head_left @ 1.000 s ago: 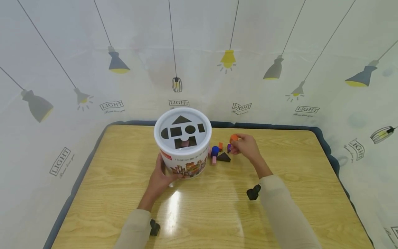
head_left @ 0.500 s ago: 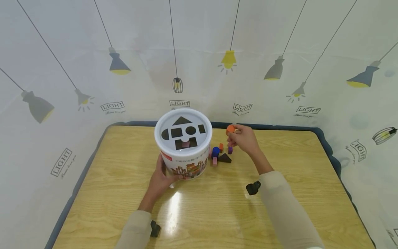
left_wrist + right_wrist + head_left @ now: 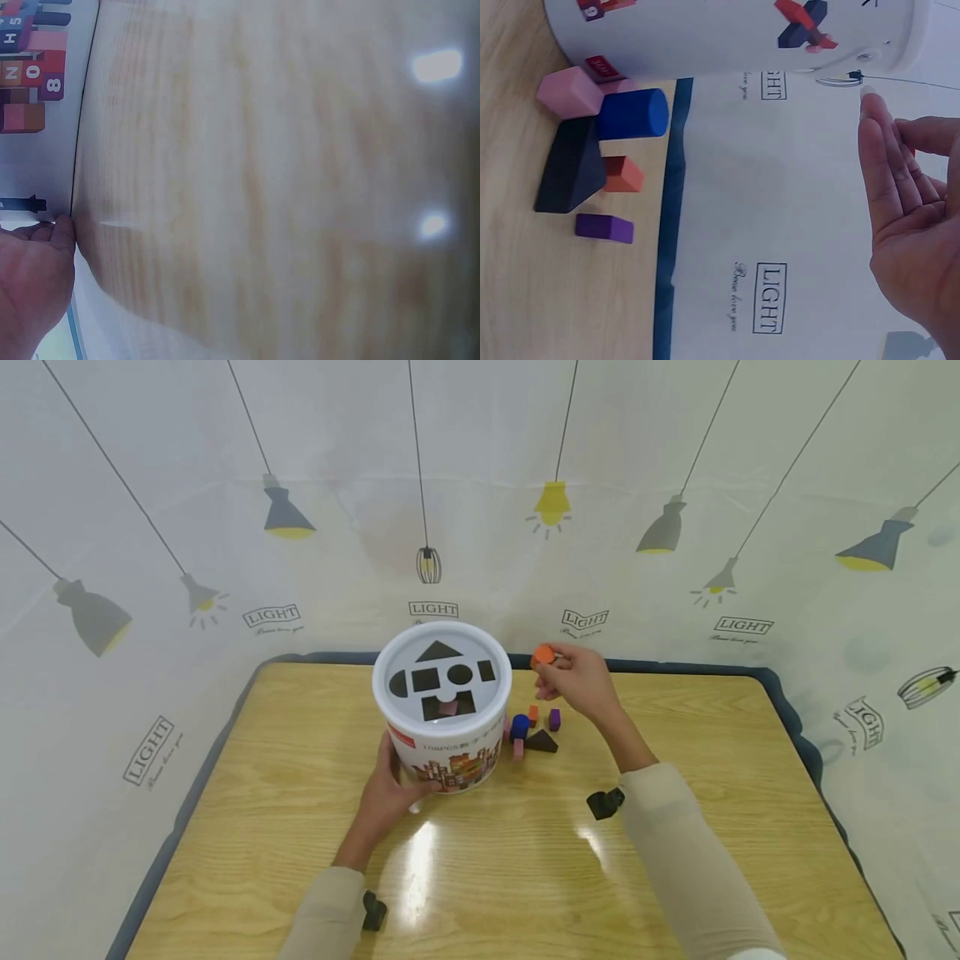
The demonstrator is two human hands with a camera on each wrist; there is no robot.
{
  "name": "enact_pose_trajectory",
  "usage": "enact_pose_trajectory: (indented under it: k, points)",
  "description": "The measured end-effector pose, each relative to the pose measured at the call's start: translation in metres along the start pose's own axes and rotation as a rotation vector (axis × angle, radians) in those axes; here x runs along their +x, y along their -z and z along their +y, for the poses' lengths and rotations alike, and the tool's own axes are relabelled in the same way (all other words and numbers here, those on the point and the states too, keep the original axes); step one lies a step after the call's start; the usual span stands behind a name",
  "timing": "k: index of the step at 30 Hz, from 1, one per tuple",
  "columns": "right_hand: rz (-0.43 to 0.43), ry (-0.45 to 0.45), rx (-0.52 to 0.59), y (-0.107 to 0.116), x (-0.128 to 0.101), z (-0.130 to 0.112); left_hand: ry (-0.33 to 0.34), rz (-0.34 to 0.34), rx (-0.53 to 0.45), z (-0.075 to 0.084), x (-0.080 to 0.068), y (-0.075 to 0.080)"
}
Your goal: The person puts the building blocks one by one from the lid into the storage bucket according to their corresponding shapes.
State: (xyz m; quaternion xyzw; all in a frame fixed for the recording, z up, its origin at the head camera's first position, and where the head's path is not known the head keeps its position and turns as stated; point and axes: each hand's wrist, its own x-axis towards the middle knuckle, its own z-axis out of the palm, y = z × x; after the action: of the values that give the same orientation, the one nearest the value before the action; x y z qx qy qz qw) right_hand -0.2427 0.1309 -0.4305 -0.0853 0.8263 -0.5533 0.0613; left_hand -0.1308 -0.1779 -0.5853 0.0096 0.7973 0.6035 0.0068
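Observation:
My left hand (image 3: pixel 386 797) holds the lower left side of a white toy-block bucket (image 3: pixel 457 764), with the thumb across its front. Shaped holes pierce the bucket's lid (image 3: pixel 442 652); a pink piece (image 3: pixel 447 708) shows in the front one. Right of the bucket and above the table, my right hand (image 3: pixel 588 681) pinches a round-faced orange block (image 3: pixel 543 655). That block is mostly hidden behind the fingers in the right wrist view. Below it lie a blue cylinder (image 3: pixel 634 114), a pink block (image 3: pixel 570 93), a dark triangular block (image 3: pixel 570 169), an orange-red block (image 3: pixel 624 174) and a purple block (image 3: pixel 604 228).
The wooden table (image 3: pixel 480 877) has a dark edge (image 3: pixel 675 667) along its back. Behind it hangs a pale sheet (image 3: pixel 480 460) printed with lamps. A black wrist camera (image 3: pixel 604 803) sits on the right cuff, and another camera (image 3: pixel 373 912) is on the left cuff.
My right hand has moved up and to the left with the orange block, away from the loose blocks and closer to the lid. The left hand and bucket stay nearly still.

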Motion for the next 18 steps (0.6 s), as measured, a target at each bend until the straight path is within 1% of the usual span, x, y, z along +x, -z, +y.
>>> enact_pose_trajectory:
  k: [7, 12, 18]
  points:
    - [-0.01, 0.029, -0.006, -0.003, 0.0, -0.017, -0.009, 0.005, 0.016, -0.002, 0.001, -0.001]
    - [-0.008, 0.05, -0.003, -0.007, -0.002, -0.024, -0.019, 0.001, 0.014, -0.002, 0.0, -0.001]
    - [-0.012, 0.077, 0.016, -0.013, -0.002, -0.032, -0.015, 0.002, 0.013, -0.002, 0.001, -0.001]
